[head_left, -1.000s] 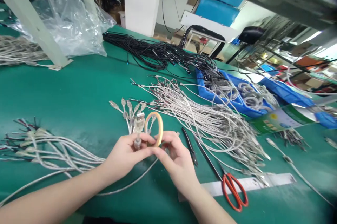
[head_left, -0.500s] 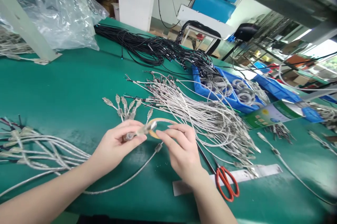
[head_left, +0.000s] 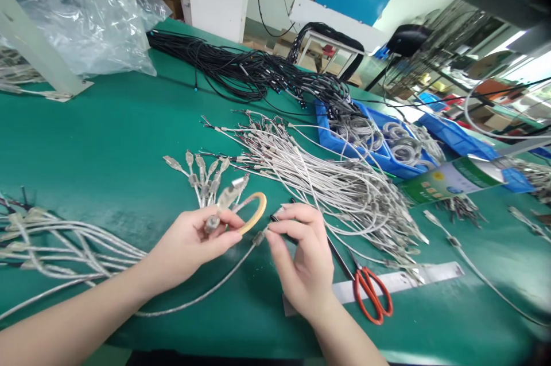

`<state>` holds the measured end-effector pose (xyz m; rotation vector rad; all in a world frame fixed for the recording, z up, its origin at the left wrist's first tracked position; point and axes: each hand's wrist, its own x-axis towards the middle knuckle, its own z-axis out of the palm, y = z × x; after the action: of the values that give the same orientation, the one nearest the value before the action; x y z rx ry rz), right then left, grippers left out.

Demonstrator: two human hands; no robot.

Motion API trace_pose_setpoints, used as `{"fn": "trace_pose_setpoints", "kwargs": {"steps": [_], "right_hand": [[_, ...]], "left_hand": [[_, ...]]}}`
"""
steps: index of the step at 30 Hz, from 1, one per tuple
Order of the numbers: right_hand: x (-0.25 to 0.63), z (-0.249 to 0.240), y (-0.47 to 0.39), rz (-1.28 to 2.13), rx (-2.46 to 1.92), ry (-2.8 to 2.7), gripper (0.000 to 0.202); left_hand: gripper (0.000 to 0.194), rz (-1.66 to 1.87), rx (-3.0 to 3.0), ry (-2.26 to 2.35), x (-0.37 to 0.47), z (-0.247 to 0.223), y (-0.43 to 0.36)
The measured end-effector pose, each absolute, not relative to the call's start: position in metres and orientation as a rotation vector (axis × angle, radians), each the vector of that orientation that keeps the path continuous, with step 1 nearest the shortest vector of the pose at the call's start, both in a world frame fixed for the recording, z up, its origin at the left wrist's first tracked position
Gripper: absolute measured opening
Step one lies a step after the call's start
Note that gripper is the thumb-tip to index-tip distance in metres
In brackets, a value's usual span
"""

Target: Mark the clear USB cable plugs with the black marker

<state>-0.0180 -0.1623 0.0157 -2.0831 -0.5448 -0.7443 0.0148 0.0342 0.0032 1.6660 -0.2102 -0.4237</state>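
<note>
My left hand point(head_left: 198, 240) is closed on a USB cable end with a grey cylindrical bead point(head_left: 212, 224) and on a yellowish tape ring point(head_left: 258, 211). The silvery plug point(head_left: 235, 191) sticks up above its fingers. To the right, my right hand point(head_left: 301, 245) has thumb and fingertips drawn together beside another cable's bead point(head_left: 259, 238); what they pinch, if anything, is too small to make out. Several USB plugs point(head_left: 202, 174) lie fanned out just beyond my left hand.
A pile of white cables point(head_left: 310, 171) lies beyond my right hand, with black cables point(head_left: 241, 67) behind. Red-handled scissors point(head_left: 373, 297) rest on a steel ruler point(head_left: 430, 277). Blue bins point(head_left: 357, 151) stand at right; more white cables point(head_left: 86, 240) lie at left.
My right hand has parted from the tape ring and moved slightly right. The ring now stays with my left hand alone, and the plug shows more clearly. The camera view has shifted slightly.
</note>
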Motion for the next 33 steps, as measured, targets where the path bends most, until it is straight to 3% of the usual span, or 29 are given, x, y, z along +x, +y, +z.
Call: {"fn": "trace_pose_setpoints", "kwargs": {"steps": [12, 19, 33], "right_hand": [[-0.022, 0.01, -0.153, -0.59, -2.159, -0.456, 0.007], [-0.023, 0.002, -0.142, -0.922, -2.234, -0.564, 0.012], [-0.028, 0.012, -0.14, -1.113, -2.358, -0.58, 0.014]], "left_hand": [[0.009, -0.121, 1.84, -0.555, 0.008, 0.004, 0.034], [0.012, -0.217, 1.871, -0.409, 0.005, 0.009, 0.028], [0.006, 0.113, 1.883, -0.438, 0.005, 0.01, 0.032]]}}
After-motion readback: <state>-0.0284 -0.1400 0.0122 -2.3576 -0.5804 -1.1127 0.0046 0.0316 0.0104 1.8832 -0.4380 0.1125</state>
